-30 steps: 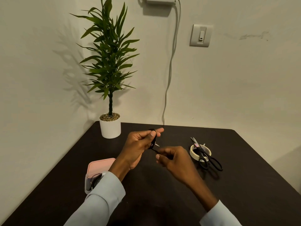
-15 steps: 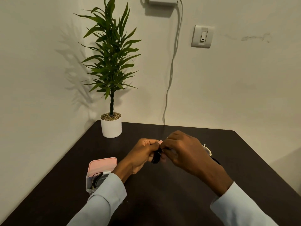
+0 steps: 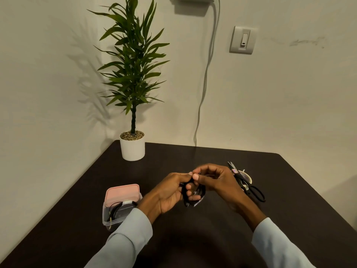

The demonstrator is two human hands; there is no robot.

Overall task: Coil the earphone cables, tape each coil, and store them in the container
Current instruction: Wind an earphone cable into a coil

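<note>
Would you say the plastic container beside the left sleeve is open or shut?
Open: the container has its pink lid tipped back behind it, and a coiled black cable shows inside.

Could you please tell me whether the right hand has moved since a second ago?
Yes. The right hand has risen toward the scissors and closed in on the left hand, both now gripping the cable coil.

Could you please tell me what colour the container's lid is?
Pale pink: the lid shows best in the head view.
</note>
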